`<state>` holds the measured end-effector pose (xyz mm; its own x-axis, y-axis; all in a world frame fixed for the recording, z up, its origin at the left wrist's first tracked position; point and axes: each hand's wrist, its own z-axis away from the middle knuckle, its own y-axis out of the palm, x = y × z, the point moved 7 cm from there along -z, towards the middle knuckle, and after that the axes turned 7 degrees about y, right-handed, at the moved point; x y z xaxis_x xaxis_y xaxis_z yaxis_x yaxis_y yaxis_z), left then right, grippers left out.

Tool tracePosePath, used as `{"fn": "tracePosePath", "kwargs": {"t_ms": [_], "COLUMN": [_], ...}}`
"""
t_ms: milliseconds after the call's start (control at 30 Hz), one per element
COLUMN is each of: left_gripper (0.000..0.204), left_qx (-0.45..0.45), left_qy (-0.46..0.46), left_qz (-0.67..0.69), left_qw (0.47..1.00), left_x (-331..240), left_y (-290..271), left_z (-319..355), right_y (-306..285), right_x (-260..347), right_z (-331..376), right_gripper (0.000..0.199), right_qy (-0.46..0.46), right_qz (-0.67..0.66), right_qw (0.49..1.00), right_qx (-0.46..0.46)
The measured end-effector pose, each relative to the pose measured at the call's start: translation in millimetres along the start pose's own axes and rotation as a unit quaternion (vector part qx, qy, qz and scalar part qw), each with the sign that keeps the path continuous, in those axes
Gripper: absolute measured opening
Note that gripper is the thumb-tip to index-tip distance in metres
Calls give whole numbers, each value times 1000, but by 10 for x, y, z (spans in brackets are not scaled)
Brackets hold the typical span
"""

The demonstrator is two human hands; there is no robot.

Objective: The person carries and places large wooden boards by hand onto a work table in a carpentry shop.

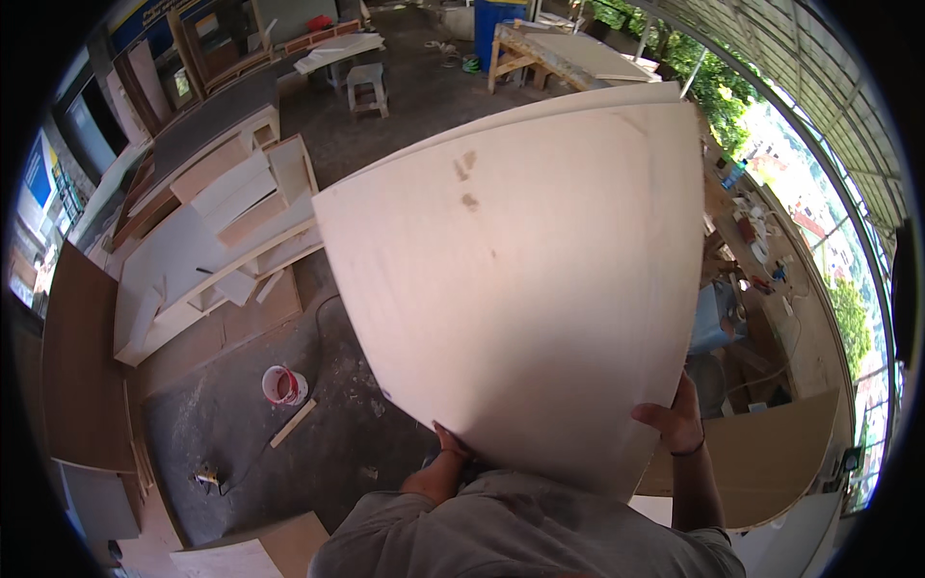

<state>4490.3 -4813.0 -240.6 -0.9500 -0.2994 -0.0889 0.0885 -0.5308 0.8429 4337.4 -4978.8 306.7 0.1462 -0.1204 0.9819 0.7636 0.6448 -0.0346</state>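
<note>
A large pale plywood sheet (511,260) fills the middle of the view, tilted up in front of my body. Brown smudges mark its upper face, and the edge of what looks like a second sheet shows along its far side. My right hand (676,416) grips the right edge, thumb lying over the face and fingers hidden behind. At the lower left edge, my left hand (449,445) holds the sheet from below, with most of its fingers out of sight. A dark band circles my right wrist.
On the floor to the left stand a red-and-white bucket (285,385), a wood strip (293,424) and a small corded power tool (207,478). Wooden cabinet frames (222,241) lie beyond. A stool (367,91) and a worktable (578,56) stand farther back. A cluttered bench (761,241) runs along the right.
</note>
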Motion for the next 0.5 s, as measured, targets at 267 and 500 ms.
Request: {"fn": "tracePosePath", "kwargs": {"t_ms": [267,500], "left_gripper": [97,91], "left_qx": [-32,-13], "left_qy": [-74,-89], "left_qz": [-14,-81], "left_qw": [997,993], "left_x": [-708,-2058], "left_y": [1362,2529], "left_z": [-1405,-2906], "right_y": [-171,97], "right_x": [301,604], "right_z": [-1506,-2998], "right_gripper": [57,55], "right_qy": [-26,-68], "right_qz": [-7,6], "right_qw": [993,974], "right_qx": [-116,-218]}}
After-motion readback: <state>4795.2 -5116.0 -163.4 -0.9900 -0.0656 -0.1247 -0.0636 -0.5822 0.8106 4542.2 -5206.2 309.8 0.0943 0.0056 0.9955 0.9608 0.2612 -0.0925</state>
